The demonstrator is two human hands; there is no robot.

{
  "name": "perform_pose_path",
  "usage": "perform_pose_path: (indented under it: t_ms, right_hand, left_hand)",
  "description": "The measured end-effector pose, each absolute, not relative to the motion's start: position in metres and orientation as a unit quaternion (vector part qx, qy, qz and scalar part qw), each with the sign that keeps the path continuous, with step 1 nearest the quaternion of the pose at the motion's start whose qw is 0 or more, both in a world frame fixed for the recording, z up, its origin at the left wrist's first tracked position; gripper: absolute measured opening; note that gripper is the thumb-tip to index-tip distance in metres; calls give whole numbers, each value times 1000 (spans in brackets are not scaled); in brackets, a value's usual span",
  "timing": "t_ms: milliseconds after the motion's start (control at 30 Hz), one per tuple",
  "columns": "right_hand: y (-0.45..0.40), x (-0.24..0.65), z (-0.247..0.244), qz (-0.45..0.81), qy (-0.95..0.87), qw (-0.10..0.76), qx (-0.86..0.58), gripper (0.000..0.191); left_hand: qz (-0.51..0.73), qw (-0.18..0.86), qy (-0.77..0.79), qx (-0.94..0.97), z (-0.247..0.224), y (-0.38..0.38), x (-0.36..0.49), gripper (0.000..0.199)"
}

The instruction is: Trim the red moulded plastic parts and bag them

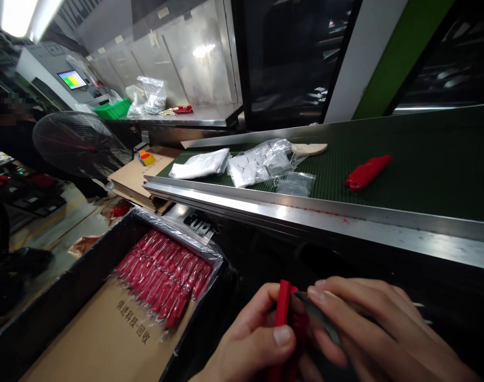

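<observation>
At the bottom of the head view, my left hand (253,334) grips a red plastic part (282,305), thumb on its near side. Beside it my right hand (369,323) holds a thin dark blade-like tool (323,321), its tip touching the red part near the top. The lower end of the red part is hidden by my fingers. Another red piece (368,172) lies by itself on the green conveyor belt (425,175), beyond my right hand.
A box (78,265) at lower left holds wrapped red parts (166,276) on cardboard. Plastic bags (261,162) and a beige piece (310,149) lie on the belt, behind its metal rail (266,204). A fan (83,143) and a person stand at far left.
</observation>
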State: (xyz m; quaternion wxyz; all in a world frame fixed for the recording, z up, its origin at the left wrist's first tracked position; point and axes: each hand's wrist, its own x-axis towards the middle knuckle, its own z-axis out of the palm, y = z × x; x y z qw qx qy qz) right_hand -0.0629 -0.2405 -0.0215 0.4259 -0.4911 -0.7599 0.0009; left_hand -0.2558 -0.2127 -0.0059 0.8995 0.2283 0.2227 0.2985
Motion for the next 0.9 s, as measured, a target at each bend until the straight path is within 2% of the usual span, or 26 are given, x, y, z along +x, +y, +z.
perform_pose_path:
  t_ms: [100, 233, 333, 433, 567, 900]
  right_hand:
    - [-237, -53, -26, -20, -767, 413, -491, 41]
    - [-240, -49, -24, 36, -722, 456, -519, 40]
    - [-242, -48, -19, 43, -747, 446, -492, 42]
    - [-241, -45, -18, 26, -789, 414, -454, 44]
    - [-236, -45, -21, 5, -816, 379, -436, 48]
    - [-235, -42, -22, -23, -823, 363, -436, 53]
  left_hand:
    - [309, 902, 198, 226, -13, -218, -251, 32]
    - [330, 905, 138, 231, -24, -216, -246, 36]
    - [287, 929, 120, 199, -26, -211, -252, 37]
    - [233, 952, 151, 127, -28, -212, -261, 44]
    - [223, 947, 226, 54, -43, -218, -268, 48]
    - [191, 953, 219, 81, -63, -221, -272, 61]
